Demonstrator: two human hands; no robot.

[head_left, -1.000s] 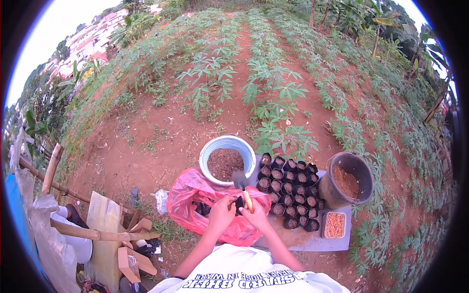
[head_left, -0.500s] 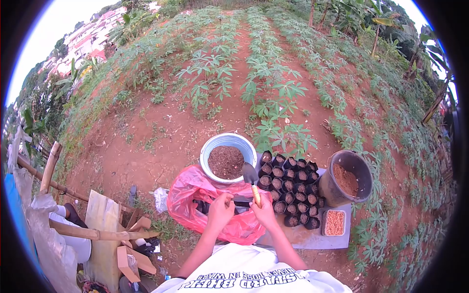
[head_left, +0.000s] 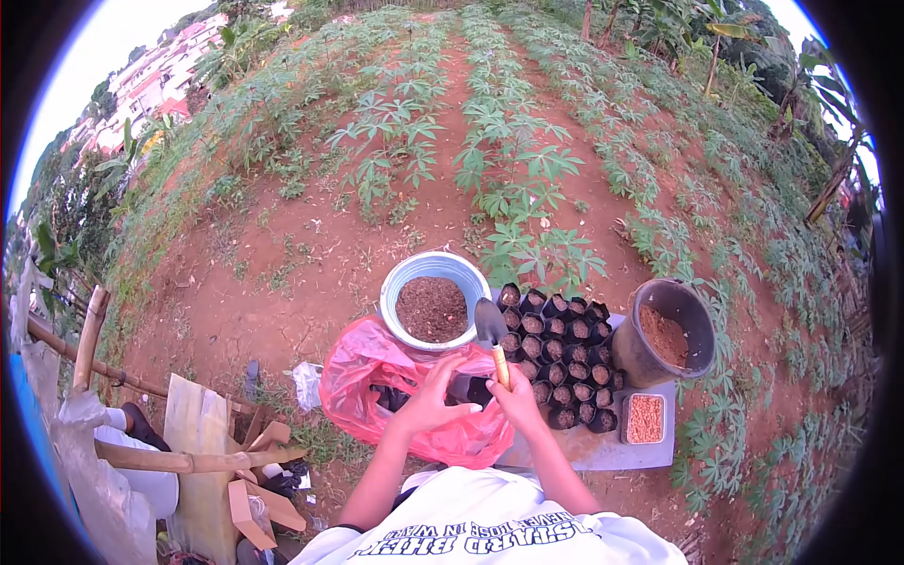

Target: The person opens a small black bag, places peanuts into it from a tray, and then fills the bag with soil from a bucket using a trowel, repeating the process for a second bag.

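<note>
Over a pink plastic bag [head_left: 353, 372], my left hand [head_left: 433, 400] is spread, thumb held away from the fingers. My right hand [head_left: 518, 403] grips the wooden handle of a small garden trowel [head_left: 491, 323], its dark blade pointing up and away from me. A small black plastic bag [head_left: 480, 392] shows between my hands, at the right fingertips; I cannot tell whether they pinch it. More black plastic lies inside the pink bag. Just beyond stands a light blue basin [head_left: 394, 282] with dark brown soil [head_left: 431, 309].
Several soil-filled black seedling bags [head_left: 556, 350] stand in rows on a grey sheet [head_left: 574, 454] at the right. Beside them are a dark bucket [head_left: 702, 353] of reddish soil and a tub of orange-tan grains [head_left: 645, 419]. Bamboo poles [head_left: 179, 460] and an open cardboard box [head_left: 247, 516] are at left.
My left hand has opened, its fingers spreading away from the right hand. The trowel stays in my right hand, which has shifted slightly right. The whole view has tilted a little.
</note>
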